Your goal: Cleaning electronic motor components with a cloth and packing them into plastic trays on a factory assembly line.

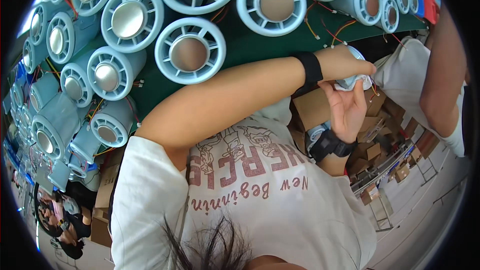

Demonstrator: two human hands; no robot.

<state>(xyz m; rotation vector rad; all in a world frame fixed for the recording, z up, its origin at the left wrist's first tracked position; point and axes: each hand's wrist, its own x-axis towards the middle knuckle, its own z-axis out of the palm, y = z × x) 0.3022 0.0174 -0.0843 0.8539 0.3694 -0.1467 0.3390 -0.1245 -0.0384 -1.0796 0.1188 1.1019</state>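
My left arm reaches across my chest to the right, and my left hand (344, 64) is curled over a light blue rounded part (356, 52), which it mostly hides. Just below, my right hand (346, 110) has its palm turned up, with thumb and fingertips pinching a crumpled whitish-blue cloth or wrap (353, 83) against that part. Both wrists wear black bands. Thin red and yellow wires hang close to the hands. The nearest standing piece is a light blue ribbed cylinder with a metal disc in its end (190, 51), left of the hands.
Many similar light blue cylinders (271, 3) with wires crowd the green tabletop (240, 45). A red bin (429, 2) stands at the far right. Another person's bare arm (444, 70) is close on the right. Cardboard boxes (312, 107) lie below; more people (70, 220) sit at lower left.
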